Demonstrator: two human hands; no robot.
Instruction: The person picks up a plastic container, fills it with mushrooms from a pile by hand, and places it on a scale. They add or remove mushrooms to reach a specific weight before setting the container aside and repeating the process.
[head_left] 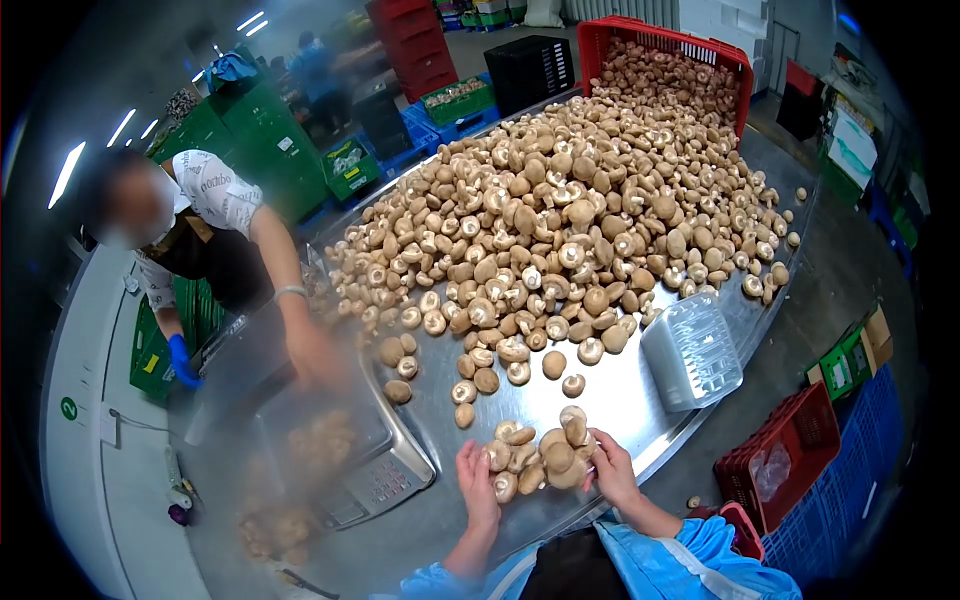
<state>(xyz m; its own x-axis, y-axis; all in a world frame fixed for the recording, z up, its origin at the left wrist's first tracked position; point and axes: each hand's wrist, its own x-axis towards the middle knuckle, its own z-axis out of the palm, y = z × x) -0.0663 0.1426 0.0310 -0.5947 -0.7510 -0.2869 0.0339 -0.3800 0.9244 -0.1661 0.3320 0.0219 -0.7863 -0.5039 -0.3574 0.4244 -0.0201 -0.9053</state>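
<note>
Several brown-capped mushrooms (pixel 560 462) are gathered between my two hands near the front edge of the metal table (pixel 430 395). My left hand (pixel 480 488) cups the bunch from the left, and my right hand (pixel 612 470) grips it from the right, fingers curled round the caps. Beyond them a large heap of mushrooms (pixel 560 220) spreads over the table, with a few loose ones close to my hands. To the right, a stack of clear plastic trays (pixel 692 352) lies on its side at the table's rim. My fingertips are partly hidden by the mushrooms.
A red crate (pixel 742 75) lies tipped at the heap's far end. On the left stands a weighing scale (pixel 385 480), with blurred mushrooms (pixel 275 530) nearby. A co-worker (pixel 215 225) reaches over the scale. A dark red crate (pixel 790 450) sits at lower right.
</note>
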